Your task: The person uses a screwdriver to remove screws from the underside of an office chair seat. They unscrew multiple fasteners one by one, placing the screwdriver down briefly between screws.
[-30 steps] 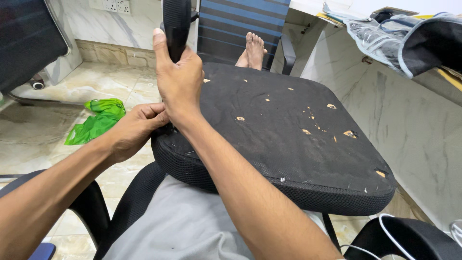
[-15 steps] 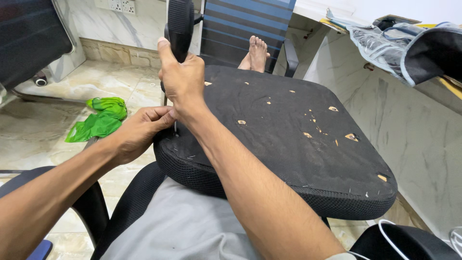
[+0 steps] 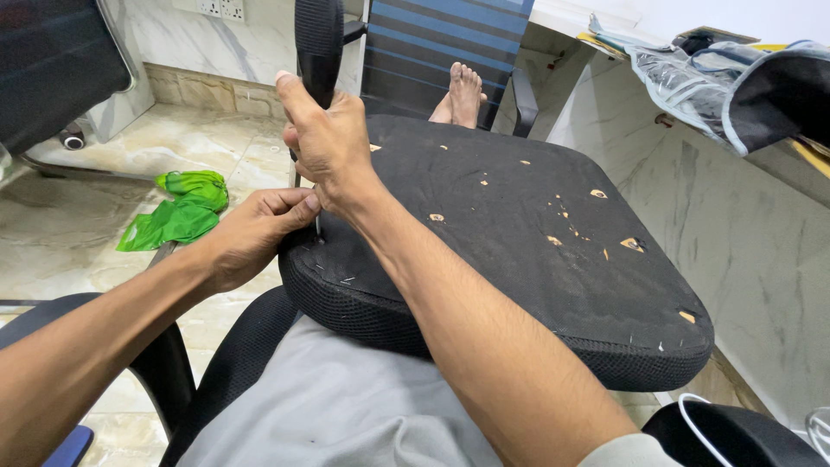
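Head view: the black office-chair seat cushion (image 3: 510, 251) rests across the person's lap, its fabric already torn in spots, while the right hand (image 3: 324, 143) wraps its fingers around the upright armrest (image 3: 318, 43) and the left hand (image 3: 251, 238) pinches the cushion's near-left edge, so stripping appears unfinished.

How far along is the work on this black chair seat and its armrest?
Done: nothing shows as finished. In hand: the right hand grips the black armrest while the left hand pinches at the near edge of the seat cushion resting on the lap. Left: the cushion's torn holes remain, and whether the armrest is fixed on cannot be told.
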